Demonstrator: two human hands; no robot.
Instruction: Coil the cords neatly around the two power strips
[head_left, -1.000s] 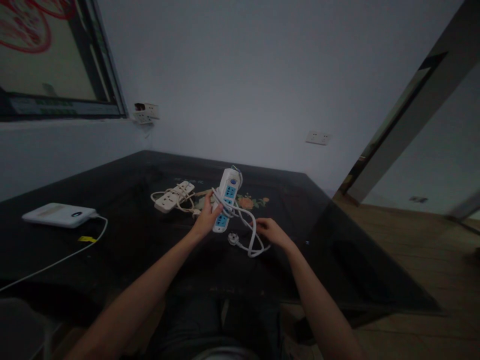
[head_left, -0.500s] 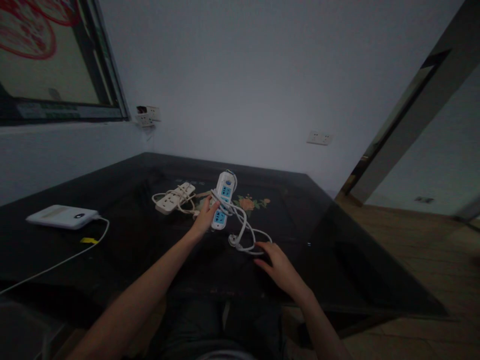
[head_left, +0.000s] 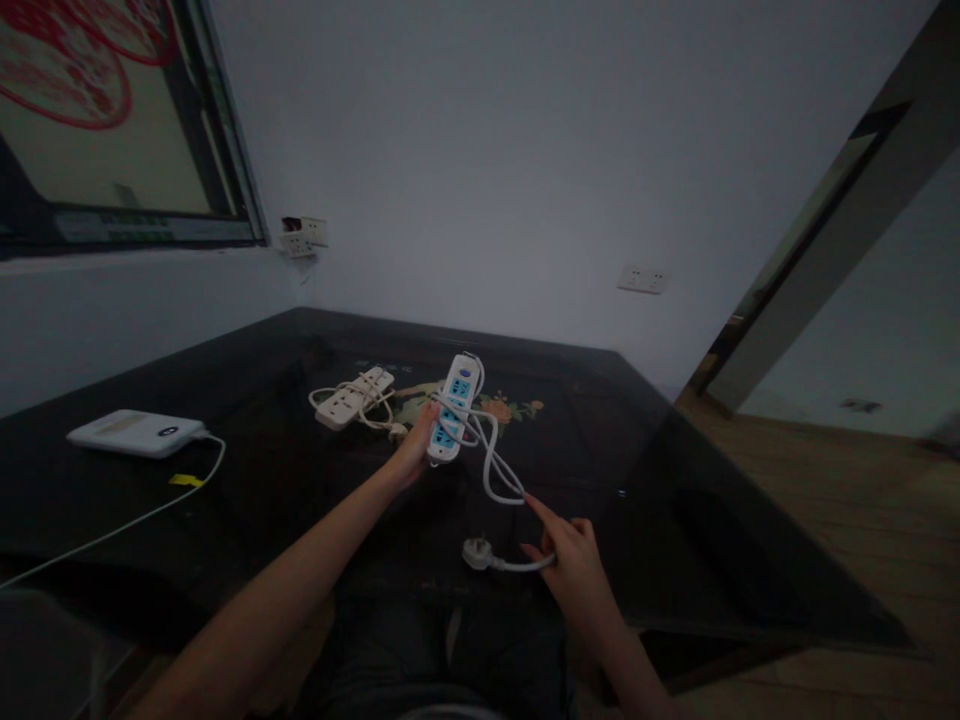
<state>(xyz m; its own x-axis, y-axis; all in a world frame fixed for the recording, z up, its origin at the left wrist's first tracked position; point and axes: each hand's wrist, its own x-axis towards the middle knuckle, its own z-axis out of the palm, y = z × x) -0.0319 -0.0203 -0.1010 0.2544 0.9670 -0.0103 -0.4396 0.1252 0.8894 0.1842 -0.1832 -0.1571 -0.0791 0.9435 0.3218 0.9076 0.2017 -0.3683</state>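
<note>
My left hand (head_left: 417, 446) is closed on a white power strip (head_left: 446, 450) with blue sockets, held tilted above the dark table. White cord (head_left: 491, 470) wraps around the strip's middle and runs in loops toward the right. My right hand (head_left: 571, 560) is closed around that cord, its index finger stretched along a loop. From under its fingers the cord's end leads left to a three-pin plug (head_left: 477, 553). Left of the strip lies a second, cream power strip (head_left: 346, 405), wound in its own cord, with a plug (head_left: 397, 432) near my left hand.
On the left of the black table (head_left: 615, 430) lies a white box-like device (head_left: 135, 432) with a thin cable (head_left: 142, 518) and a yellow tag (head_left: 186, 480). Wall sockets (head_left: 643, 279) sit above the table's back edge. A floral print (head_left: 499, 409) marks the tabletop.
My right hand has moved down and toward me, drawing the cord and plug nearer. Its fingers opened around the cord, then closed on it. My left hand keeps its hold on the strip.
</note>
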